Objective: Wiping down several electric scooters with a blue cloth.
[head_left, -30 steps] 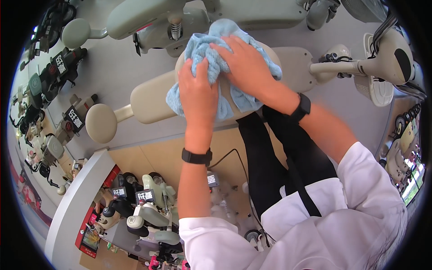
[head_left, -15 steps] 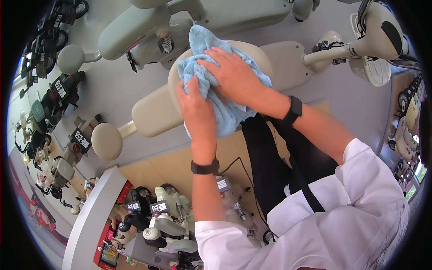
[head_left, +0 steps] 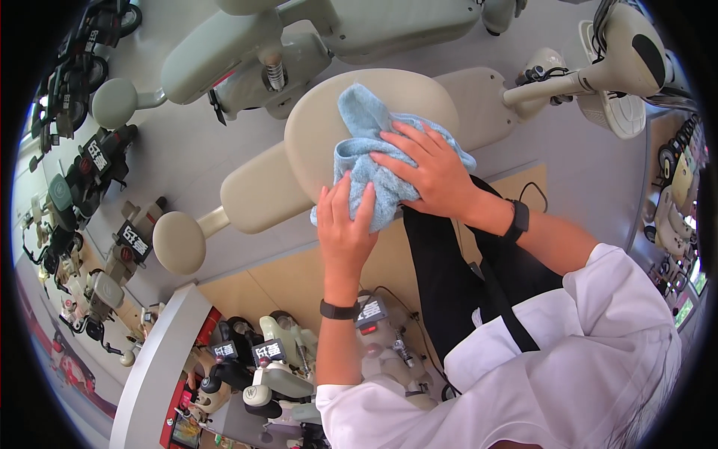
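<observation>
1. A beige scooter seat (head_left: 329,127) is occupying the upper centre of the view, its broad rounded front pad facing the person; a second beige scooter (head_left: 247,60) is standing just behind it, and a row of small scooter models (head_left: 262,367) is sitting on a display below.
2. A light blue cloth (head_left: 374,161) is lying bunched on the right half of the seat pad, with one corner trailing over the near edge.
3. The right hand (head_left: 430,168) is pressing flat on the cloth, fingers spread and nearly straight, wrist bent inward across the body; it is pinning the fabric rather than closing around it.
4. The left hand (head_left: 345,228) is reaching up from below, forearm nearly vertical, fingers together and lying on the lower fold; whether the thumb is hooking under the cloth cannot be told.
5. Risk, as a judgement: since neither hand is closing fully on the cloth, a firm sideways stroke could be letting the bunched fabric slide off the curved pad edge.
6. Risk, as a judgement: the folds are riding up unevenly, so parts of the seat may be getting missed.
</observation>
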Demonstrator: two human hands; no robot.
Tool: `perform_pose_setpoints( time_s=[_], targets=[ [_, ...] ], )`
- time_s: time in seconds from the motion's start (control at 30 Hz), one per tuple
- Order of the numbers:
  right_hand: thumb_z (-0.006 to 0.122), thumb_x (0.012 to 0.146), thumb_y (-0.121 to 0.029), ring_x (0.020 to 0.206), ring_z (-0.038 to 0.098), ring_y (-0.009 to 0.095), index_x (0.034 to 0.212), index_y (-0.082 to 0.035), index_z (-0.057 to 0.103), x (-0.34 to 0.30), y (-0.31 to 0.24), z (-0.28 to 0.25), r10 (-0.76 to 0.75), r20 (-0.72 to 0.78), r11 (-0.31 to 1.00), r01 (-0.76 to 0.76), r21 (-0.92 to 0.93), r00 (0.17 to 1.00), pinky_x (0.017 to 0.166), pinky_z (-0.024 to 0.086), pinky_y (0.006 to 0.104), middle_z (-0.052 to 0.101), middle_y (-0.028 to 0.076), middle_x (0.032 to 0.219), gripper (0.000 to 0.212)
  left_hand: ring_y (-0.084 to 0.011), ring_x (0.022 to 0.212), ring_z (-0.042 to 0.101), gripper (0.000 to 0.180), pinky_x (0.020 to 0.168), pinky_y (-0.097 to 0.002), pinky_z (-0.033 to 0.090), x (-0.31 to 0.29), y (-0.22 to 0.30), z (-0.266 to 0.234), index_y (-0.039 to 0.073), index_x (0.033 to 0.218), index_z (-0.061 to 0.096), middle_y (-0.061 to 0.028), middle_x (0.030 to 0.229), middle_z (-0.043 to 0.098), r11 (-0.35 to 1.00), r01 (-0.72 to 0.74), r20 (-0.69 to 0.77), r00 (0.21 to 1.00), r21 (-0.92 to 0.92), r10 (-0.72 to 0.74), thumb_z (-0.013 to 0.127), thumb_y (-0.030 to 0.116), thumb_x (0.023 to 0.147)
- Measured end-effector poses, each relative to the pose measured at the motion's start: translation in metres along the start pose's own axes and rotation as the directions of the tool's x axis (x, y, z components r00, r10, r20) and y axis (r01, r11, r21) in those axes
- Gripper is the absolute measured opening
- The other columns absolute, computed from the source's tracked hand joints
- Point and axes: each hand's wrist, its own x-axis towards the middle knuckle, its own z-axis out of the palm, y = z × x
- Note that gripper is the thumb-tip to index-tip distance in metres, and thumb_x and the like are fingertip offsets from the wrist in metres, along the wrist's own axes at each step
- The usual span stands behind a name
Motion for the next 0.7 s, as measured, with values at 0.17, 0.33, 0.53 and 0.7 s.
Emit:
perform_pose_setpoints(
  time_s=[0.17, 0.33, 0.53, 0.7],
  targets=[
    [0.087, 0.07, -0.029, 0.136, 0.053, 0.032, 0.136, -0.018, 0.063, 0.012, 0.001, 0.012, 0.022, -0.085, 0.999, -0.018, 0.051, 0.996, 0.108, 0.043, 0.0519, 0.058, 0.009, 0.139, 0.071, -0.0388, 0.113, 0.06, 0.06, 0.098, -0.0526, 0.052, 0.009, -0.001, 0.008, 0.014, 0.133, 0.064, -0.0169, 0.135, 0.06, 0.987, 0.156, 0.021, 0.987, 0.029, -0.157, 0.073, -0.002, 0.076],
    [0.085, 0.075, -0.025, 0.133, 0.054, 0.034, 0.137, -0.016, 0.061, 0.065, 0.019, 0.024, 0.032, -0.049, 0.999, -0.032, 0.008, 0.998, 0.106, 0.046, 0.049, 0.059, 0.01, 0.137, 0.068, -0.0388, 0.111, 0.06, 0.062, 0.094, -0.0475, 0.051, 0.056, -0.03, 0.01, 0.012, 0.135, 0.06, -0.0167, 0.129, 0.059, 0.971, 0.234, 0.013, 0.972, 0.037, -0.235, 0.072, -0.004, 0.077],
    [0.085, 0.078, -0.024, 0.123, 0.059, 0.035, 0.136, -0.014, 0.06, 0.108, 0.044, 0.036, 0.111, -0.035, 0.992, -0.108, 0.059, 0.993, 0.1, 0.05, 0.0475, 0.061, 0.013, 0.134, 0.063, -0.0407, 0.118, 0.058, 0.056, 0.098, -0.0485, 0.051, 0.107, -0.066, 0.022, 0.009, 0.133, 0.059, -0.0186, 0.127, 0.06, 0.983, 0.179, -0.034, 0.983, 0.031, -0.178, 0.071, -0.004, 0.08],
    [0.085, 0.075, -0.017, 0.122, 0.059, 0.037, 0.144, -0.017, 0.057, 0.067, 0.022, 0.021, 0.088, -0.048, 0.996, -0.087, 0.022, 0.995, 0.101, 0.05, 0.0464, 0.059, 0.014, 0.139, 0.075, -0.0408, 0.114, 0.062, 0.054, 0.097, -0.0514, 0.053, 0.067, -0.037, 0.011, 0.009, 0.132, 0.061, -0.0197, 0.128, 0.061, 0.965, 0.254, 0.018, 0.967, -0.07, -0.253, 0.069, -0.006, 0.08]
  ],
)
